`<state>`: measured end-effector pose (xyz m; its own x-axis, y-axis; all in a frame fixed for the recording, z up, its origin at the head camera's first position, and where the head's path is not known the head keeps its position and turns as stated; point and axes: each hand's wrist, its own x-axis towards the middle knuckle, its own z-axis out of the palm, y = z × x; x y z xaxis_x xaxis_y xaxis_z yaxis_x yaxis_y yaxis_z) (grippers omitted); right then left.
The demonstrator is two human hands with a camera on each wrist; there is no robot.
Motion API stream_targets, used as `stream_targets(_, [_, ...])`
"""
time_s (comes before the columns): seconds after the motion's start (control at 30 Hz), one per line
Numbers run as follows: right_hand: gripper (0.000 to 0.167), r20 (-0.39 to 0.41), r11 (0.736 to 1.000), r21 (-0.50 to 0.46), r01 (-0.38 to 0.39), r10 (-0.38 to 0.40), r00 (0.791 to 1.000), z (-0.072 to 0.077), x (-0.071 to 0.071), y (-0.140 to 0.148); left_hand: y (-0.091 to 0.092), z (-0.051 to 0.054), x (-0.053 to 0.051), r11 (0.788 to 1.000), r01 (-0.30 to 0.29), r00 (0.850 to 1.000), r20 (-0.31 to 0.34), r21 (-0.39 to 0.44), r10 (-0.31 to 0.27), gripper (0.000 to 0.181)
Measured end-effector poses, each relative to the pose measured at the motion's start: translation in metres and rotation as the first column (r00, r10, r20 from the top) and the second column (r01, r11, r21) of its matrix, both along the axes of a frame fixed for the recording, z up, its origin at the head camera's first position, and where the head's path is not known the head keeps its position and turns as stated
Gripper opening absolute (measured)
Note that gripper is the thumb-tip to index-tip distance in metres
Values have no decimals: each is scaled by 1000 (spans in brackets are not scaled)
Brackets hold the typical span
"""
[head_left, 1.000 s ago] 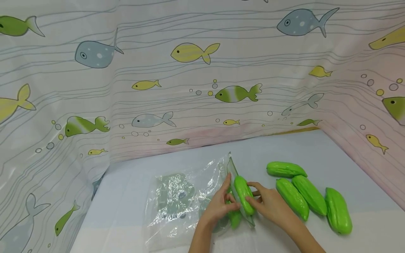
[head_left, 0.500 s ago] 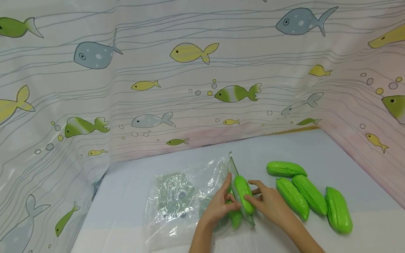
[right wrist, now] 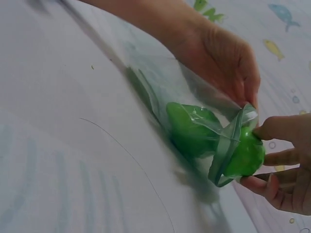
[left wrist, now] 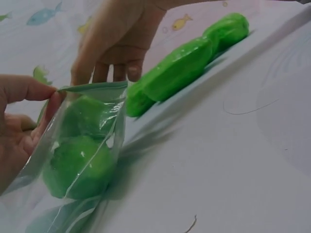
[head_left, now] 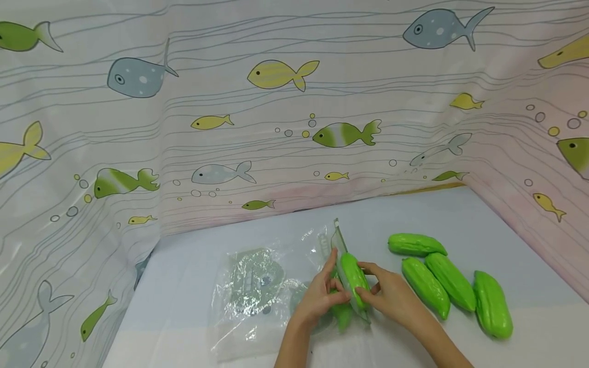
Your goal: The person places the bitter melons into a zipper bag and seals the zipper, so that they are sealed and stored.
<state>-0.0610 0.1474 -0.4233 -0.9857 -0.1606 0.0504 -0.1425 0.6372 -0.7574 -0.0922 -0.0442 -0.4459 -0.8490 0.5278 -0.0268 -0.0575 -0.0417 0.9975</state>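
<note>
My left hand (head_left: pixel 317 299) pinches the rim of a clear zip bag (head_left: pixel 253 337) and keeps its mouth apart. In my right hand (head_left: pixel 388 296) is a bright green, ridged, elongated gourd (head_left: pixel 353 276), gripped between thumb and fingers at the mouth. Its front end is inside the bag's rim in the right wrist view, where the held gourd (right wrist: pixel 247 156) pokes partly out. Another green gourd (right wrist: pixel 192 128) lies within the bag, seen through the plastic. The left wrist view shows the bag's zip edge (left wrist: pixel 95 87) and the left thumb on it.
Several more green gourds lie on the white table (head_left: pixel 414 347) at the right; the nearest to my right hand is one gourd (head_left: pixel 425 287), and the outermost gourd (head_left: pixel 492 305) sits farther right. A fish-print curtain (head_left: pixel 276 163) encloses the table's back and sides.
The held gourd has slipped slightly further into the bag's mouth, its lower end now more covered by the plastic rim. My left hand stays in nearly the same place.
</note>
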Motion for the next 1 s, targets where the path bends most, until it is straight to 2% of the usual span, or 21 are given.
stream_targets(0.1, [55,-17,1000,-17,-5,5,1000,-1,0,-2,0,2,1,1000,2,1000,-3,6,-2,99])
stream_targets(0.3, [50,-13,997,-57,-55,54,998,-4,2,-2,2,0,1,1000,3,1000,8,29,-3,99])
stream_targets(0.57, [48,-20,996,-10,-85,85,996,-3,1,0,1,1,1,1000,0,1000,5,21,0,99])
stream_targets(1.0, [43,7,989,2,-149,149,989,-5,1,-1,2,4,1,1000,7,1000,-2,25,-7,100])
